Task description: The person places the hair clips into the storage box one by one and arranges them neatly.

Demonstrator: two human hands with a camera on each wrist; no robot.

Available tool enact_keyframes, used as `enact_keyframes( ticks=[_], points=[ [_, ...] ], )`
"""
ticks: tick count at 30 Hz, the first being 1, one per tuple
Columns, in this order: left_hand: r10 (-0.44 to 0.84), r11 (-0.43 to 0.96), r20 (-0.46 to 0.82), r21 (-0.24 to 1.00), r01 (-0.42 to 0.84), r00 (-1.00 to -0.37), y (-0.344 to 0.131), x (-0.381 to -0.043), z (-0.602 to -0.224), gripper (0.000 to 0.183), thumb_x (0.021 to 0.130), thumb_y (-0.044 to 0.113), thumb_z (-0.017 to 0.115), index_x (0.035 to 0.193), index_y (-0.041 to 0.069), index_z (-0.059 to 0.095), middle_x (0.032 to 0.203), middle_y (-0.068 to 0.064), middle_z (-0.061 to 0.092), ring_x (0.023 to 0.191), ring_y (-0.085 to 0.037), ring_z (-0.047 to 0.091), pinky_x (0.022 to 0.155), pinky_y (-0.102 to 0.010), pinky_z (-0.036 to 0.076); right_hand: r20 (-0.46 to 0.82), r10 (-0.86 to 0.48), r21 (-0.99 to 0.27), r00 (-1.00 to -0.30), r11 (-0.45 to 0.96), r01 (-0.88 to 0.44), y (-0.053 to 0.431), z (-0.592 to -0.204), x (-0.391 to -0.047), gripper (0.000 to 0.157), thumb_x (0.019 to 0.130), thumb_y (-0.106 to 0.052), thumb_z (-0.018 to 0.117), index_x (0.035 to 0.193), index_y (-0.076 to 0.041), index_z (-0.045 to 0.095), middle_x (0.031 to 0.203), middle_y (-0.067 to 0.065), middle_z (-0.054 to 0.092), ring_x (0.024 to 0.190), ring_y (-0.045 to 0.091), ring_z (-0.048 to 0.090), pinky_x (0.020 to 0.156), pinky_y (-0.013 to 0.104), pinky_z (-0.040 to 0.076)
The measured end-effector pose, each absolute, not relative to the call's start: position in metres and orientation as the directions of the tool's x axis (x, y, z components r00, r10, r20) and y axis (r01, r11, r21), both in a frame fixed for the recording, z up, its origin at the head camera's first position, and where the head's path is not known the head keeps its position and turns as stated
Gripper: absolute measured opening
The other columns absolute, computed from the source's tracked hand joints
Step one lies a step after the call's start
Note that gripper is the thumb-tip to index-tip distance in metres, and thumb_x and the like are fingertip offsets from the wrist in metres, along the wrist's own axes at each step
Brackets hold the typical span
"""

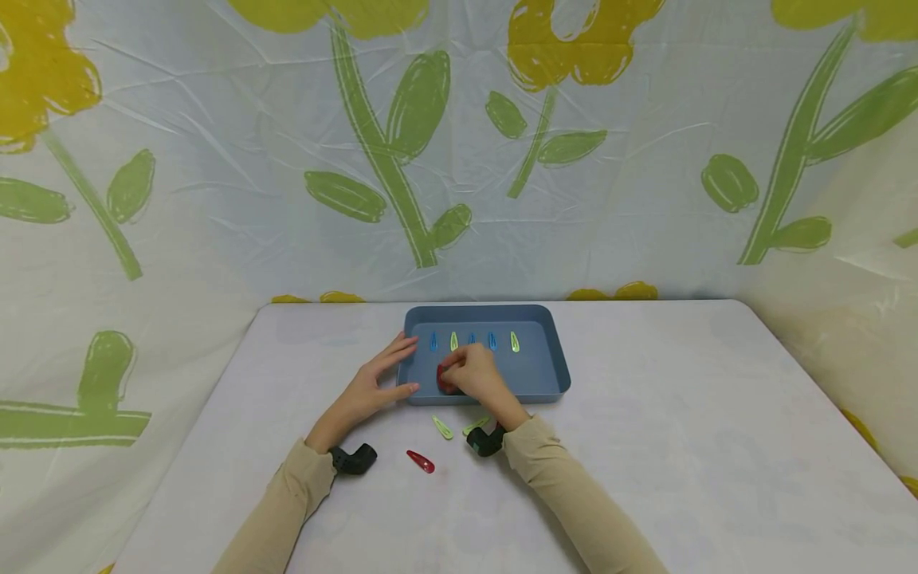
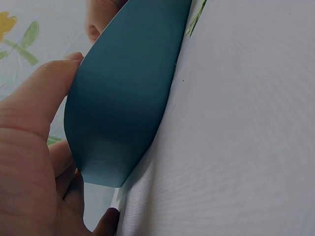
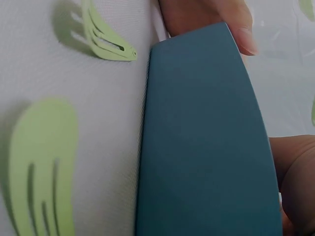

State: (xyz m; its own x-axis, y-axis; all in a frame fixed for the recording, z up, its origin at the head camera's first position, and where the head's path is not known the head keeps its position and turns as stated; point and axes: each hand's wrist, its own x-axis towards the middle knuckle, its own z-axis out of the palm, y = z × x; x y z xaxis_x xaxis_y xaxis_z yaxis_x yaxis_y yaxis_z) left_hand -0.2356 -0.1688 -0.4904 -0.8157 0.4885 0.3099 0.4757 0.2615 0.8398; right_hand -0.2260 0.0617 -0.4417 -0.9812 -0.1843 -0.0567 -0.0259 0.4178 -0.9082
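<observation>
In the head view, a blue-grey tray [image 1: 534, 371] stands on the table. My left hand [image 1: 370, 391] is at its left end, fingers spread and thumb touching the rim near the front corner. Over the front left of the tray floor, my right hand [image 1: 479, 375] pinches a red snap hair clip [image 1: 441, 381], partly covered by the fingers. Behind it runs a row of blue and green hair clips, from a blue clip [image 1: 433, 341] to a green clip [image 1: 515, 342]. The tray's outer wall [image 2: 123, 88] fills much of the left wrist view.
On the white table before the tray lie a green clip [image 1: 442, 427], another green clip [image 1: 476, 426] near the right wrist, and a red clip [image 1: 420, 461]. Both green clips also show in the right wrist view. A flower-printed curtain [image 1: 251, 159] hangs behind the table.
</observation>
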Motion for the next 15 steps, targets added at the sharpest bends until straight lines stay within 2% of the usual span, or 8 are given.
enact_keyframes(
  ticks=[7, 15],
  points=[
    [0.494, 0.258, 0.317, 0.836, 0.485, -0.810, -0.1678, -0.2358, -0.4899, 0.068, 0.089, 0.014, 0.077, 0.148, 0.002, 0.045, 0.162, -0.012, 0.027, 0.152, -0.015, 0.010, 0.117, -0.056, 0.015, -0.072, -0.181, -0.895, -0.981, 0.446, -0.017, 0.0624, -0.4420, -0.2275, 0.011, 0.083, 0.004, 0.071, 0.094, 0.003, 0.073, 0.071, 0.009, 0.071, 0.061, 0.018, 0.070, 0.059, 0.031, 0.057],
    [0.495, 0.246, 0.311, 0.846, 0.474, -0.812, -0.1687, -0.2340, -0.4884, 0.068, 0.089, 0.015, 0.076, 0.148, 0.001, 0.044, 0.162, -0.011, 0.027, 0.152, -0.014, 0.010, 0.118, -0.055, 0.015, -0.117, -0.192, -0.899, -0.974, 0.438, 0.022, 0.0585, -0.4405, -0.2312, 0.008, 0.084, 0.003, 0.073, 0.091, 0.006, 0.072, 0.077, 0.013, 0.072, 0.062, 0.021, 0.071, 0.059, 0.031, 0.059]
  ],
)
